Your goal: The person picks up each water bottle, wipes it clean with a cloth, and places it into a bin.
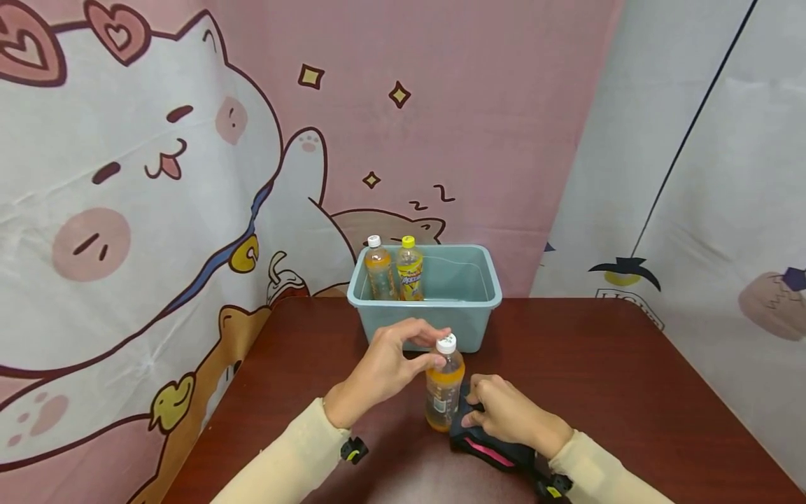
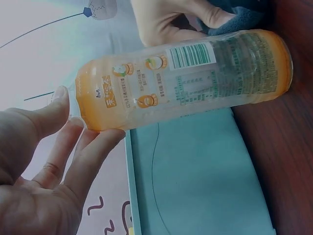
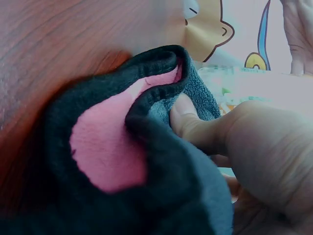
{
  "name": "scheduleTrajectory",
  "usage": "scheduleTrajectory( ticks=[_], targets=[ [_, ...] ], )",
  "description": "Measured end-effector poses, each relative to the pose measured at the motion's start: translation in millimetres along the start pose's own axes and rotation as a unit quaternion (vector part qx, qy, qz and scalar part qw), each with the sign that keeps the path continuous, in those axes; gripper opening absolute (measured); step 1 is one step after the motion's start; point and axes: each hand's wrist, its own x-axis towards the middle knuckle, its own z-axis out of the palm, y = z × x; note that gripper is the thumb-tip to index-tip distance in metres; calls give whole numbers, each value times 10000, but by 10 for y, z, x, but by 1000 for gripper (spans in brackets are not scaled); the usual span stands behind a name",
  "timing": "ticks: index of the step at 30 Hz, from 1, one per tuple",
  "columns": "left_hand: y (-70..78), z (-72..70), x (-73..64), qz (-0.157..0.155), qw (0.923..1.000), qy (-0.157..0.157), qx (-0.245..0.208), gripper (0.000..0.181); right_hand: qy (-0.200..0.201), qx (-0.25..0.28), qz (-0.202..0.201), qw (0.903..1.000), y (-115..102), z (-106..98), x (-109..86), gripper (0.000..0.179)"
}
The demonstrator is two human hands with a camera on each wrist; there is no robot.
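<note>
A clear plastic drink bottle [image 1: 444, 395] with an orange-topped label and a white cap stands upright on the table. My left hand [image 1: 393, 357] holds it around the neck and cap, thumb on one side and fingers on the other, as the left wrist view also has it. Beside the bottle, my right hand [image 1: 513, 414] pinches a folded dark blue-grey cloth [image 1: 462, 428] lying on the tabletop. In the right wrist view the thumb presses into the cloth's fuzzy side, and a fold bares its pink side [image 3: 110, 142].
Behind the hands stands a light blue plastic bin [image 1: 428, 322]. Inside, on its left, are a white-capped bottle [image 1: 380, 273] and a yellow-capped bottle [image 1: 410, 273]. The dark red-brown table [image 1: 598, 371] ends at a printed fabric backdrop [image 1: 491, 126].
</note>
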Motion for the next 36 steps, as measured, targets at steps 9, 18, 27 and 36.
scheduleTrajectory(
  ticks=[9, 18, 27, 36],
  targets=[
    [4, -2, 4, -14, 10000, -1, 57, 29, -7, 102, 74, 9999, 55, 38, -7, 21],
    [-3, 14, -3, -44, 10000, -5, 56, 30, 8, 341, 323, 9989, 65, 11, -16, 30],
    [10, 8, -8, -21, 10000, 23, 41, 32, 622, 597, 287, 9959, -32, -173, -13, 32],
    [10, -2, -19, 68, 10000, 7, 37, 30, 1588, 620, 171, 9852, -130, -311, 12, 37]
  ],
)
